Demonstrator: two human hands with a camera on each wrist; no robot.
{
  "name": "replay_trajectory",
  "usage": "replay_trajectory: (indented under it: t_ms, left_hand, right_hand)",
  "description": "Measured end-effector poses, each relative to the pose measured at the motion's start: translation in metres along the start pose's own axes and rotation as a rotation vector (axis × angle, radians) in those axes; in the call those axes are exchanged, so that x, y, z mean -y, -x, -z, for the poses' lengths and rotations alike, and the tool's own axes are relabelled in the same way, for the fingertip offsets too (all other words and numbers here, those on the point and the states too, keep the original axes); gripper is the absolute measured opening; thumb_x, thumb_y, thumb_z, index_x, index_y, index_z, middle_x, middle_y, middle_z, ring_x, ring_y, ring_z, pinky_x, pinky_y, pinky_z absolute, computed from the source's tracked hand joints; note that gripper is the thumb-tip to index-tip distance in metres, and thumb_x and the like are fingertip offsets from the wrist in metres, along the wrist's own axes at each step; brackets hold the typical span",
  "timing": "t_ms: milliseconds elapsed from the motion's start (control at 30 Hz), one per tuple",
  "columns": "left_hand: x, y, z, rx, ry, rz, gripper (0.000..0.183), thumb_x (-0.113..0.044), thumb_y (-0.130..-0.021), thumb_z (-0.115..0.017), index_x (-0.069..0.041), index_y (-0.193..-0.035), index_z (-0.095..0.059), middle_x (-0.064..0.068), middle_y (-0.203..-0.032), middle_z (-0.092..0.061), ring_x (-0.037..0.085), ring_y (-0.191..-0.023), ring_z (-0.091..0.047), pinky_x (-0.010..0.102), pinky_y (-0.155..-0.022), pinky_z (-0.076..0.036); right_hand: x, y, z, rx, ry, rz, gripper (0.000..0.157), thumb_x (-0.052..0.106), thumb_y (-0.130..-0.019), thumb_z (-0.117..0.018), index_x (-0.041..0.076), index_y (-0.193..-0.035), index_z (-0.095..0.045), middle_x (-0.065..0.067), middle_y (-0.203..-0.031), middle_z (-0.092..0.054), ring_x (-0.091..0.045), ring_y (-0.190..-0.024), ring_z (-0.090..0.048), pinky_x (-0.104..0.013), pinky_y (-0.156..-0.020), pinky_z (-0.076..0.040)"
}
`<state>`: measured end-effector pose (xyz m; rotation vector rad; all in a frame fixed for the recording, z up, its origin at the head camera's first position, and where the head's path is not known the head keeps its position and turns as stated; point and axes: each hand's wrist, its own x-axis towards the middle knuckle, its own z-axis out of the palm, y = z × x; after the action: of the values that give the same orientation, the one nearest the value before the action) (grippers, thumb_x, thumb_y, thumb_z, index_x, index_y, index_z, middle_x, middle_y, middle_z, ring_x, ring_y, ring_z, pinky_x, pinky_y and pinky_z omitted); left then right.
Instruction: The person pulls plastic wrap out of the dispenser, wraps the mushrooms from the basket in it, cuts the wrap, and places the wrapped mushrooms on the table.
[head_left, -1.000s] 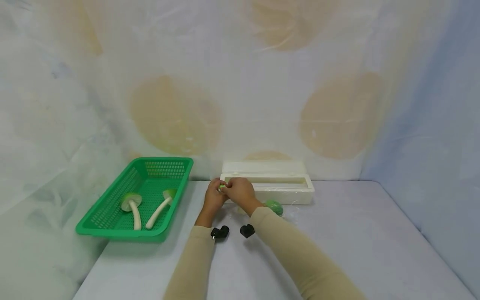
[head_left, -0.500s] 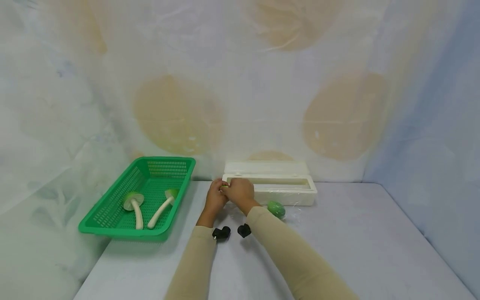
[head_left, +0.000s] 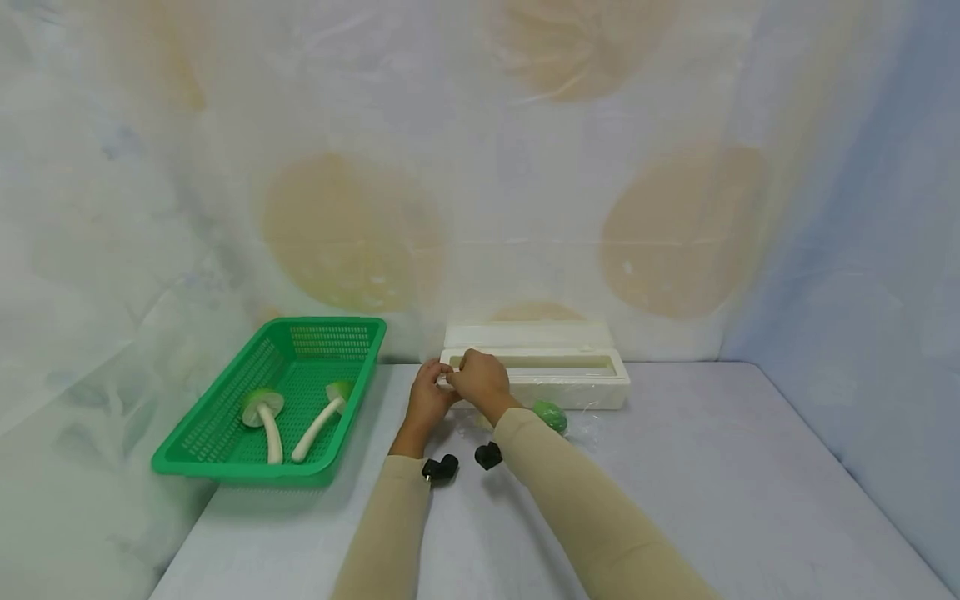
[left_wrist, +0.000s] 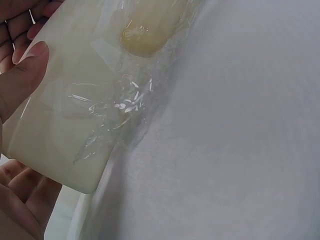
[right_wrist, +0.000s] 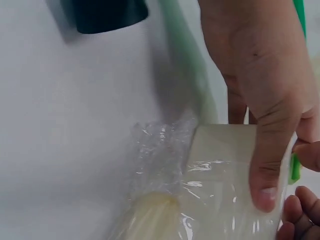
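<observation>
A white cling film box (head_left: 570,392) lies near the back of the table, its lid raised. My left hand (head_left: 429,397) grips the box's left end. In the right wrist view the left thumb (right_wrist: 267,185) presses on the box front. My right hand (head_left: 480,380) is at the same end, its fingers pinching a small green slider (right_wrist: 295,168) at the box edge. In front of the box lies a toy mushroom (head_left: 550,416) under clear film, with a green cap. Its pale stem (left_wrist: 147,35) and the crumpled cling film (left_wrist: 127,105) show in the left wrist view.
A green basket (head_left: 232,471) stands to the left, holding a mushroom (head_left: 272,429) and another mushroom (head_left: 315,429), both with green caps and white stems. Behind the box hangs a patterned sheet (head_left: 517,192). Black wrist cameras sit on both sleeves.
Both hands stay at the box's left end with small finger movements. The green piece seen between the fingers earlier is hidden in the head view. The rest only shifts slightly with the head.
</observation>
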<state>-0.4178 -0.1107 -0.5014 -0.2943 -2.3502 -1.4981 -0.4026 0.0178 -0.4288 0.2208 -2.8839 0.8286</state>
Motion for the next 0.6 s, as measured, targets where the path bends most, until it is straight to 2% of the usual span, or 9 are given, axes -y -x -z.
replay_trajectory:
  t_ms: [167,267,467,600]
  left_hand:
    - [-0.003,0.004,0.000,-0.012,-0.011,-0.032,0.031,-0.005,-0.068,-0.086,-0.004,-0.090,-0.064,0.021,-0.136,-0.050,0.039,-0.127,-0.044,0.052,-0.102,-0.037]
    - [-0.004,0.005,-0.002,-0.023,-0.012,-0.027,0.031,-0.006,-0.067,-0.088,-0.005,-0.086,-0.064,0.019,-0.133,-0.053,0.036,-0.125,-0.046,0.051,-0.101,-0.038]
    - [-0.004,0.003,-0.005,0.005,0.005,0.012,0.037,-0.019,-0.068,-0.090,-0.011,-0.082,-0.057,0.010,-0.123,-0.054,0.028,-0.117,-0.048,0.046,-0.096,-0.040]
    - [-0.003,-0.001,-0.002,-0.006,-0.011,0.020,0.040,-0.022,-0.067,-0.091,-0.013,-0.082,-0.055,0.006,-0.114,-0.054,0.026,-0.109,-0.049,0.044,-0.090,-0.041]
  right_hand:
    - [0.001,0.001,0.004,0.012,-0.017,-0.004,0.022,0.032,-0.087,-0.071,0.011,-0.084,-0.072,0.001,-0.080,-0.067,-0.017,-0.068,-0.056,-0.033,-0.060,-0.046]
    - [0.000,0.002,0.008,0.028,-0.028,0.006,0.017,0.027,-0.087,-0.070,0.012,-0.084,-0.075,0.003,-0.080,-0.068,-0.016,-0.069,-0.057,-0.032,-0.060,-0.047]
    - [-0.020,0.001,0.018,0.005,-0.083,-0.010,0.014,0.012,-0.085,-0.063,0.011,-0.083,-0.078,0.002,-0.076,-0.068,-0.016,-0.066,-0.057,-0.031,-0.058,-0.047]
    - [-0.033,0.000,0.031,0.024,-0.106,-0.024,0.015,0.014,-0.088,-0.064,0.009,-0.086,-0.078,0.000,-0.085,-0.071,-0.016,-0.070,-0.059,-0.033,-0.062,-0.049]
